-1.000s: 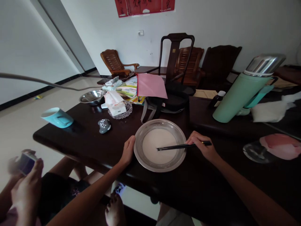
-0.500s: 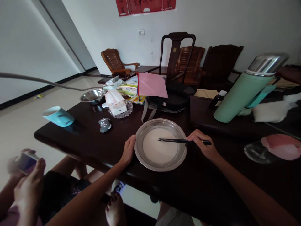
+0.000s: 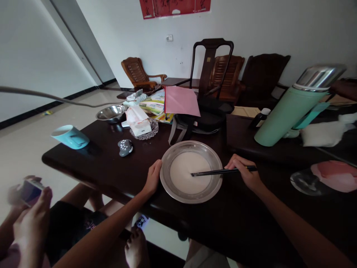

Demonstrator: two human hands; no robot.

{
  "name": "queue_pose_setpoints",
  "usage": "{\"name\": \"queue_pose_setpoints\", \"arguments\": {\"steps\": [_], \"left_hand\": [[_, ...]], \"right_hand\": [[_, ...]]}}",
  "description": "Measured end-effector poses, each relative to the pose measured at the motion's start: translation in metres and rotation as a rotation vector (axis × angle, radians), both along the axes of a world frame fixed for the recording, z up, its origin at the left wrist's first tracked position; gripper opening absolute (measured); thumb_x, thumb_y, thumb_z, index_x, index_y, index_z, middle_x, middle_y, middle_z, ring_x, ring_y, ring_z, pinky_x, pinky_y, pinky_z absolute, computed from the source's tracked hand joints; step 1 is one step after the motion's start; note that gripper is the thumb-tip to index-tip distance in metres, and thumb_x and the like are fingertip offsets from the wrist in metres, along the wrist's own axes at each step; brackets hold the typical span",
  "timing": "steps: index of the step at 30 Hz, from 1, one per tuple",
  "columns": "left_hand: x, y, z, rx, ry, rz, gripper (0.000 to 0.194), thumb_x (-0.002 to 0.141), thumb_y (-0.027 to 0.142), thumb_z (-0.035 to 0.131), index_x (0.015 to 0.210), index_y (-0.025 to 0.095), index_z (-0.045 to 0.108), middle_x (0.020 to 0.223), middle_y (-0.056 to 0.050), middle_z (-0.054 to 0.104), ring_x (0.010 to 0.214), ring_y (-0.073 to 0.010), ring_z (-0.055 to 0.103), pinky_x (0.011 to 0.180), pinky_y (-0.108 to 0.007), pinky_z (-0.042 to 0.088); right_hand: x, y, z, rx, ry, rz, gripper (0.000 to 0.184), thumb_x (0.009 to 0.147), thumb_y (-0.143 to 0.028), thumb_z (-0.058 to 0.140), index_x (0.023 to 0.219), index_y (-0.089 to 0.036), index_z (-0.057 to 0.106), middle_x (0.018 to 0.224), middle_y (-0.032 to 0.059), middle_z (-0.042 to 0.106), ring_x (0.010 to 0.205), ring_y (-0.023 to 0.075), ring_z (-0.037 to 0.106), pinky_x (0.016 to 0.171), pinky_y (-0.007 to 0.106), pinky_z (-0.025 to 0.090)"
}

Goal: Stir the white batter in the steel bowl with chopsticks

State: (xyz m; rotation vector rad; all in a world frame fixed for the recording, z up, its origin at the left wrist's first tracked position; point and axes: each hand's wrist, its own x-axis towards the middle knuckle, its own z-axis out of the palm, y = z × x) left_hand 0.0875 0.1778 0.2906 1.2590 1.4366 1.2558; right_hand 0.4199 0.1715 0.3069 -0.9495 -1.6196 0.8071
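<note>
"What shows furthest left?"

"Another person's hands with a phone. Then, on the counter, a light-blue mug, a grey object with white spots, and a tissue pack on a glass dish."

"And the left hand?"

"Against the left rim of the metal bowl. I can't tell whether its fingers grip or merely rest there."

"Where's the bowl exactly?"

"On the counter near the front edge, between the wearer's hands, with whitish liquid inside. Dark chopsticks cross its right rim, tips meeting the liquid."

"Held by?"

"The right hand, just beyond that rim, its fingers closed around them. Farther right stands a green flask with a silver cap."
</note>
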Motion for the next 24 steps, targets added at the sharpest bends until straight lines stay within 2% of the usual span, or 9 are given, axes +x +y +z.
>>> {"name": "queue_pose_setpoints", "arguments": {"steps": [4,8,10,13,15,18,21,24], "left_hand": [[0.0005,-0.0003,0.0018,0.006,0.010,-0.002,0.047,0.078,0.063,0.054,0.059,0.021,0.044,0.060,0.005,0.040,0.058,-0.0119,0.035,0.055,-0.024,0.037],[-0.0002,-0.0004,0.0009,0.016,0.014,-0.004,0.047,0.079,0.061,0.054,0.058,0.021,0.043,0.059,0.005,0.040,0.058,-0.0119,0.035,0.056,-0.024,0.037],[-0.0007,-0.0003,-0.0001,0.012,0.008,-0.006,0.047,0.079,0.062,0.054,0.059,0.021,0.045,0.060,0.005,0.041,0.059,-0.0120,0.036,0.056,-0.024,0.037],[-0.0011,0.0001,-0.0011,0.005,0.001,-0.008,0.047,0.078,0.063,0.054,0.060,0.020,0.046,0.061,0.005,0.041,0.059,-0.0120,0.036,0.056,-0.024,0.037],[-0.0010,0.0003,-0.0015,0.009,-0.001,-0.007,0.048,0.078,0.063,0.054,0.060,0.020,0.045,0.061,0.005,0.040,0.059,-0.0119,0.035,0.056,-0.024,0.036],[-0.0008,0.0004,-0.0019,0.013,0.003,-0.011,0.047,0.079,0.062,0.054,0.060,0.020,0.044,0.061,0.005,0.040,0.060,-0.0120,0.035,0.057,-0.024,0.036],[-0.0010,0.0005,-0.0025,0.012,0.013,-0.014,0.046,0.080,0.061,0.053,0.061,0.020,0.044,0.061,0.005,0.040,0.060,-0.0122,0.034,0.057,-0.024,0.036],[-0.0015,0.0008,-0.0036,0.014,0.006,-0.013,0.046,0.080,0.061,0.053,0.061,0.021,0.044,0.061,0.005,0.038,0.060,-0.0121,0.033,0.057,-0.024,0.035]], "right_hand": [[-0.0026,-0.0005,0.0005,0.012,-0.071,0.020,0.029,0.094,-0.035,0.055,0.074,-0.022,0.071,0.078,0.0043,0.070,0.078,0.0204,0.065,0.074,0.035,0.049],[0.0000,-0.0001,0.0019,0.022,-0.016,-0.047,0.033,0.095,-0.036,0.053,0.070,-0.022,0.069,0.073,0.0032,0.067,0.071,0.0189,0.064,0.068,0.033,0.048],[0.0000,-0.0004,0.0024,0.023,-0.014,-0.005,0.036,0.096,-0.036,0.051,0.068,-0.022,0.068,0.071,0.0031,0.067,0.069,0.0186,0.063,0.067,0.033,0.048],[-0.0024,-0.0007,0.0026,0.036,-0.083,0.058,0.031,0.095,-0.035,0.053,0.072,-0.023,0.070,0.076,0.0039,0.070,0.076,0.0199,0.064,0.072,0.035,0.048],[-0.0027,-0.0003,0.0026,0.052,-0.102,0.031,0.027,0.094,-0.034,0.055,0.074,-0.023,0.070,0.078,0.0041,0.071,0.078,0.0202,0.064,0.074,0.035,0.048],[-0.0002,-0.0002,0.0027,0.047,-0.050,-0.026,0.032,0.096,-0.033,0.052,0.071,-0.022,0.068,0.075,0.0031,0.068,0.072,0.0180,0.062,0.070,0.033,0.047],[0.0001,-0.0013,0.0018,0.026,-0.030,0.019,0.034,0.097,-0.032,0.050,0.069,-0.022,0.068,0.073,0.0026,0.067,0.069,0.0168,0.062,0.067,0.031,0.047],[-0.0023,-0.0016,0.0001,0.036,-0.084,0.063,0.028,0.095,-0.032,0.053,0.074,-0.023,0.070,0.078,0.0037,0.069,0.077,0.0187,0.063,0.072,0.033,0.047]]}}
